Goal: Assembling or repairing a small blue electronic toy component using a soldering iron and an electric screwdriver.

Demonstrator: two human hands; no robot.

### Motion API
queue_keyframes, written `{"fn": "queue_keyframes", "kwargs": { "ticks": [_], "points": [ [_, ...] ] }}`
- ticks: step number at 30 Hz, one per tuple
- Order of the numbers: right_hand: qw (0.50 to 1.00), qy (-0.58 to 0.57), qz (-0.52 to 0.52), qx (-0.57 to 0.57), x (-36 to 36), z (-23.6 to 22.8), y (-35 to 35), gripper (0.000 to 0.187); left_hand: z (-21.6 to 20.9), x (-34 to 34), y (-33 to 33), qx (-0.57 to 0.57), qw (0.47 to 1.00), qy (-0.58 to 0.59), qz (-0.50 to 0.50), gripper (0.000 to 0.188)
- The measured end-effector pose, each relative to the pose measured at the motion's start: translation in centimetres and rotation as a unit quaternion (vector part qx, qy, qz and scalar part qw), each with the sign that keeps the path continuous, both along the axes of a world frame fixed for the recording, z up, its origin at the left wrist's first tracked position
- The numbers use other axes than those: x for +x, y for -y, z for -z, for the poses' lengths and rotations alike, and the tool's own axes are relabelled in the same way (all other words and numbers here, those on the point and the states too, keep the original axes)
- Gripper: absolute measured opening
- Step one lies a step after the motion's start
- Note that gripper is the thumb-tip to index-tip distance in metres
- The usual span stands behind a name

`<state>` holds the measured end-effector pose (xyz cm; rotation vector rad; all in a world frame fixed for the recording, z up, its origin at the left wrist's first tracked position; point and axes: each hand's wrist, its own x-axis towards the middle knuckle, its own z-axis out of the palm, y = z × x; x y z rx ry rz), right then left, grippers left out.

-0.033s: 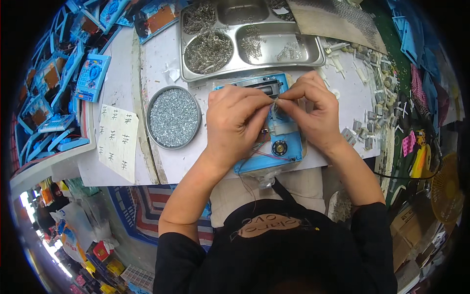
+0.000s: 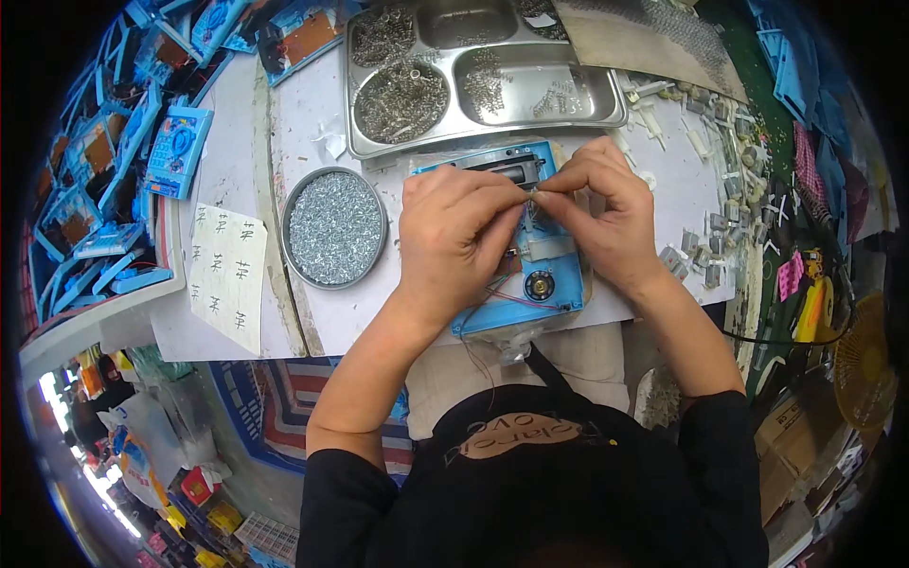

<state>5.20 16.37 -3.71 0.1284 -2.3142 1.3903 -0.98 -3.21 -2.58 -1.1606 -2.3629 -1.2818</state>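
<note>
A blue plastic toy casing [image 2: 507,317] lies with its inside up on the table before me. It bears a small round speaker [image 2: 539,286], a white part [image 2: 553,248], a dark part at its far end and thin red wires. Over the casing, my left hand [image 2: 454,227] is closed in a pinch, thumb against forefinger. My right hand [image 2: 611,222] pinches too, its fingertips meeting the left ones. Whatever lies between the fingertips is too small to make out. Both hands cover parts of the casing.
A steel compartment tray [image 2: 453,99] of small springs stands beyond the casing. To the left are a round dish of short metal pins [image 2: 333,227], a handwritten sheet [image 2: 227,275] and piled blue casings [image 2: 175,151]. Small motors and white parts [image 2: 717,241] lie scattered at right.
</note>
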Motion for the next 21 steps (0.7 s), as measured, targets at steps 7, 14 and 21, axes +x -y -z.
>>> {"fn": "queue_keyframes", "kwargs": {
  "ticks": [7,14,21],
  "points": [
    [0.999,-0.036,-0.02,0.007,-0.3,-1.1,-0.1,0.013,-0.3,0.0,-0.4,0.016,0.998,0.061,0.014,0.014],
    [0.997,0.037,-0.007,0.064,-0.1,-1.9,-1.4,0.016,-0.7,0.2,-0.3,0.01,0.996,0.09,-0.025,0.008],
    [0.978,-0.006,0.013,0.207,1.8,-0.8,2.2,0.016,-0.7,-0.1,-0.9,-0.035,0.997,0.045,-0.05,0.011]
  ]
}}
